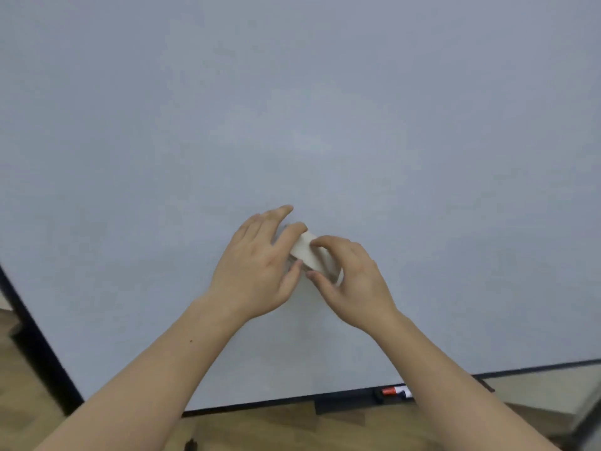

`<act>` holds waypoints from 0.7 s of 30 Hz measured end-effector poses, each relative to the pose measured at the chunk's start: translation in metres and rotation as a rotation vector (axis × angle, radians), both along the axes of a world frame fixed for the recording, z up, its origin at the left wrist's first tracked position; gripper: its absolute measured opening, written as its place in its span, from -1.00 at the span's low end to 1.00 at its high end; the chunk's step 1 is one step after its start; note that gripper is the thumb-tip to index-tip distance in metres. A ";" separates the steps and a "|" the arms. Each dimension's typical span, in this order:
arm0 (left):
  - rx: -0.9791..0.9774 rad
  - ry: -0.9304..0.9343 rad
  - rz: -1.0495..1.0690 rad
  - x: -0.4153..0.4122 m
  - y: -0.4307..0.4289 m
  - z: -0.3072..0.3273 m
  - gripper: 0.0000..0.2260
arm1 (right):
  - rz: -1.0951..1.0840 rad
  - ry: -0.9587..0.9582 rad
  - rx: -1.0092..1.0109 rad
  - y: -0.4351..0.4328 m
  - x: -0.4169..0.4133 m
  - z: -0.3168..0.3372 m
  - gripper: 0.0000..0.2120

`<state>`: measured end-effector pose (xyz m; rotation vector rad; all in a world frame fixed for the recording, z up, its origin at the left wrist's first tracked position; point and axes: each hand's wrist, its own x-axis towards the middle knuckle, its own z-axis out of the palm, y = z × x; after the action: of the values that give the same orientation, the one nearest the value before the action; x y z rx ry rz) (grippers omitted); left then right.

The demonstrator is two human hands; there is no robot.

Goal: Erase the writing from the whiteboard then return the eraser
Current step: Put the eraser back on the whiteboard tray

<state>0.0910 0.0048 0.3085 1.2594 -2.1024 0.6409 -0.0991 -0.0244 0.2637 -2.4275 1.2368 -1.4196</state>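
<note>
A large whiteboard (292, 109) fills most of the view; I see no writing on its surface. A pale, block-shaped eraser (307, 250) sits against the board near the lower middle. My left hand (257, 271) grips its left end with thumb and fingers. My right hand (348, 281) grips its right end, thumb below and fingers over the top. Most of the eraser is hidden by both hands.
The board has a dark frame (42, 346) along its left and bottom edges. A red-and-white marker (395, 391) lies on the ledge at the lower right. Wooden flooring (276, 428) shows below the board.
</note>
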 end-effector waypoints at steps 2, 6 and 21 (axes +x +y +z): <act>0.076 0.040 -0.050 -0.002 0.004 -0.028 -0.62 | 0.010 0.060 0.086 0.009 -0.013 -0.018 -0.63; 0.218 0.125 -0.127 -0.017 0.010 -0.083 -0.71 | 0.018 0.156 0.224 0.022 -0.040 -0.046 -0.63; 0.667 0.565 0.097 -0.093 0.016 -0.264 -0.77 | -0.111 0.084 0.612 0.016 -0.104 -0.213 -0.69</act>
<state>-0.0018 0.0203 0.0441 1.6505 -1.8114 -0.4010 -0.2029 -0.0088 0.0510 -2.0312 1.5586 -0.7915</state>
